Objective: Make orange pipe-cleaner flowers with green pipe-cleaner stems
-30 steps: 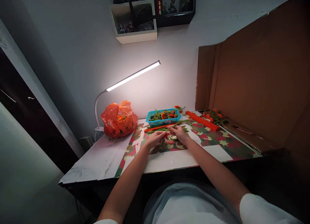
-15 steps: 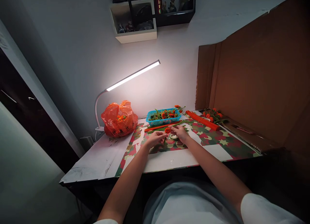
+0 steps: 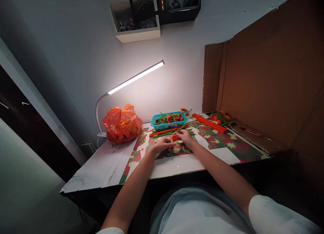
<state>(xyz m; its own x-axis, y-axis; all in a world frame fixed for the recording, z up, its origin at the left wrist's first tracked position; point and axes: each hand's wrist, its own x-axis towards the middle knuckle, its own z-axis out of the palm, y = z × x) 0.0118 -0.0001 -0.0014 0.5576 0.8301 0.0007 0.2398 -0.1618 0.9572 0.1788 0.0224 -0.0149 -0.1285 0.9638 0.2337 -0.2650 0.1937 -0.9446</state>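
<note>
A small orange flower is held upright between my two hands, over the middle of the table. My left hand is closed, its thumb and fingertips pinching the flower just below the head; a short green bit hangs beneath. My right hand pinches a thin green pipe cleaner beside the bloom, its far end sticking up and to the right. Behind the hands lie loose green pipe cleaners and orange-red pipe cleaners. A roll of tape is partly hidden under my right hand.
A blue basket of orange flowers and greenery stands at the back. An orange plastic bag with flowers sits left, beside a lit clamp lamp. At right lie an orange-red pipe cleaner bundle, finished flowers and a cardboard wall.
The orange flower has come up from low between my hands, its head now facing me. My right hand has shifted slightly, and the green pipe cleaner points more steeply upward. The view has turned a little.
</note>
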